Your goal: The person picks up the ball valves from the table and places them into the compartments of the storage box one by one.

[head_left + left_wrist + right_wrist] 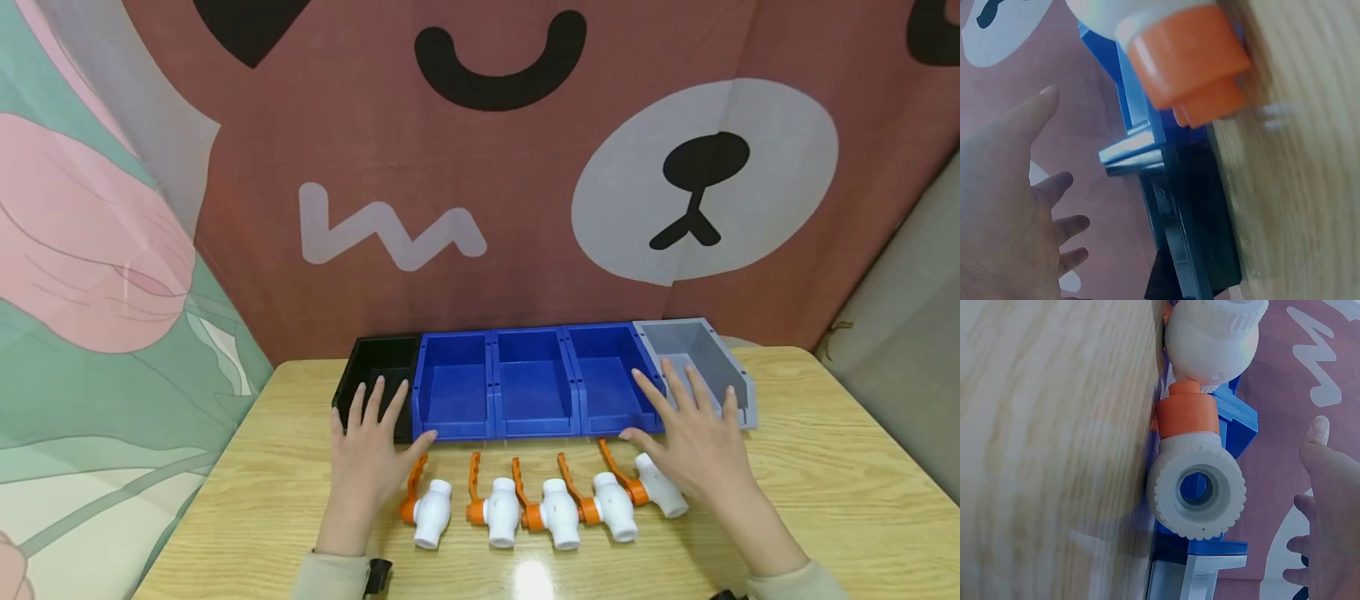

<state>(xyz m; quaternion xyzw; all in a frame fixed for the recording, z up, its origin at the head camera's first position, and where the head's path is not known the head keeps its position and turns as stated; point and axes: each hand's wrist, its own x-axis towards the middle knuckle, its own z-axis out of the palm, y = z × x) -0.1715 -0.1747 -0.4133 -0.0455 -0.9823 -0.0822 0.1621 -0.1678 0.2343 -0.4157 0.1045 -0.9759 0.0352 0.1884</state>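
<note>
Fingers spread, my left hand (367, 458) hovers in front of the black bin (386, 358), its thumb near the leftmost valve. My right hand (697, 442) is spread the same way before the grey bin (686, 333) and the right blue bin (607, 367). Neither hand holds anything. Between them lies a row of several white ball valves (502, 512) with orange handles (474, 475). The rightmost valve (660, 485) is tilted and lies beside my right hand. In the right wrist view, one valve (1197, 487) shows its open round end.
Two more blue bins, the left (453, 383) and the middle (532, 379), complete the joined row of bins along the back of the wooden table (247, 517). Behind hangs a brown curtain (525, 250) with a cartoon face.
</note>
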